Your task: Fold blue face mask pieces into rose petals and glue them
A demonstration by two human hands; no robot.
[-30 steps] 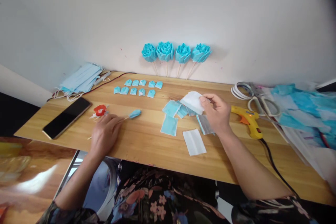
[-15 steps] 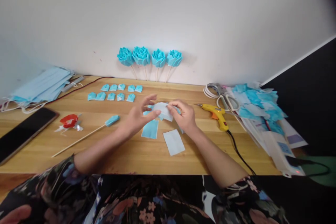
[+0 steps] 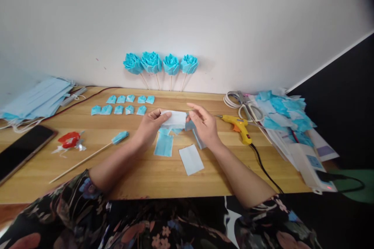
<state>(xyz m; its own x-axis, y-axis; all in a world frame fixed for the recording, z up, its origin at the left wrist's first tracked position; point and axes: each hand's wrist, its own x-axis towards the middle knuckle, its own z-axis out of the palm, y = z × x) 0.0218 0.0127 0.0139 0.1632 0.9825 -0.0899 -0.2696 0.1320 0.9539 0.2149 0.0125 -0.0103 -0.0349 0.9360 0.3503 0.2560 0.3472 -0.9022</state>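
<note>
My left hand [image 3: 149, 125] pinches a white piece of mask fabric [image 3: 175, 117] by its left end, thumb on top, holding it above the table. At the fabric's right edge is my right hand [image 3: 203, 123], with index finger and thumb apart; whether the thumb touches the edge I cannot tell. Beneath and in front of the hands lie a blue fabric rectangle [image 3: 163, 144] and a pale one [image 3: 191, 159]. More blue pieces are partly hidden behind the hands. Left of them rests a wooden stick [image 3: 84, 160] with a blue fabric roll [image 3: 120, 137] on its tip.
Folded blue petals [image 3: 118, 109] lie in two rows. Several fabric roses [image 3: 151, 62] lean on the wall. On the right are a yellow glue gun [image 3: 238, 124], scissors [image 3: 248, 109] and fabric scraps [image 3: 289, 113]; on the left, masks [image 3: 37, 95], a phone [image 3: 25, 149] and red tape [image 3: 69, 139].
The fabric has been turned into a flat, level strip, and my left hand has closed on its left end. My right hand has loosened its pinch. The whole view has shifted slightly.
</note>
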